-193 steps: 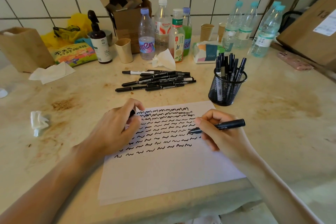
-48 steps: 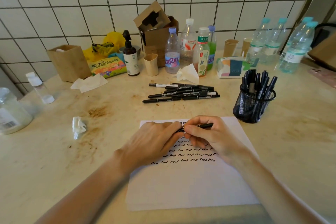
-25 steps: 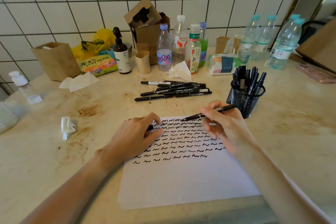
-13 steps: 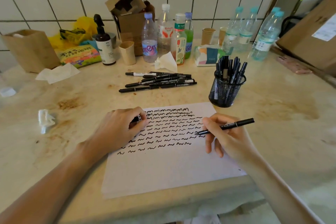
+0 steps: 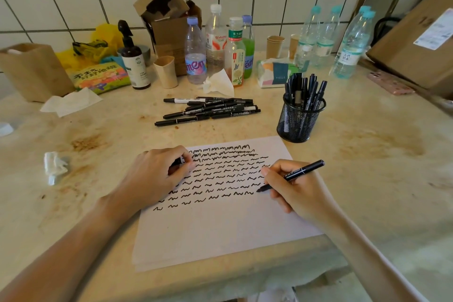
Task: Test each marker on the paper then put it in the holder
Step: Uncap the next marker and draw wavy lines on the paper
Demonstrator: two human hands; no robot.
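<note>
The right hand (image 5: 297, 191) grips a slim black marker (image 5: 291, 175) like a pen, its tip touching the white sheet of paper (image 5: 220, 228) at the right end of the lowest full row of black squiggles. The left hand (image 5: 157, 176), resting on the paper's left part, pinches a small black cap (image 5: 177, 161). Behind the paper's right corner stands the black wire-mesh holder (image 5: 300, 119), full of markers; behind its middle lies a pile of black markers (image 5: 208, 110).

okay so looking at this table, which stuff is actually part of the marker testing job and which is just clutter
Part of the job: marker in the right hand; cap pinched in the left hand; paper; marker pile; mesh holder.

Clutter: drink bottles, tissue pack, paper cups, cardboard box, crumpled tissues.
</note>
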